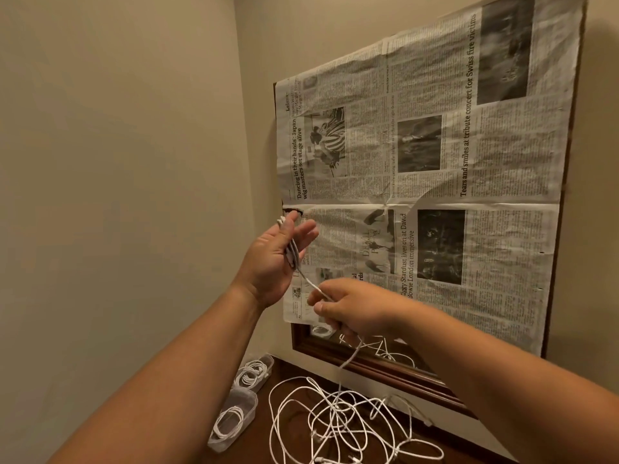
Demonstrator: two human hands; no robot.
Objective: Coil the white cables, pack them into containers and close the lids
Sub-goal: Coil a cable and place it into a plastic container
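Newspaper [435,155] headline, printed sideways — "Tears and smiles at tribute concert for Swiss fire victims"

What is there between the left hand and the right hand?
In the head view, a stretch of white cable runs from the coil on the left hand to the right hand.

A large newspaper sheet [435,162] covers most of a dark wooden frame [368,363] on the right-hand beige wall. The frame's lower rail shows just beneath the newspaper. A plain beige wall [117,162] stands left of the newspaper, and a dark wooden tabletop [294,370] lies below it.
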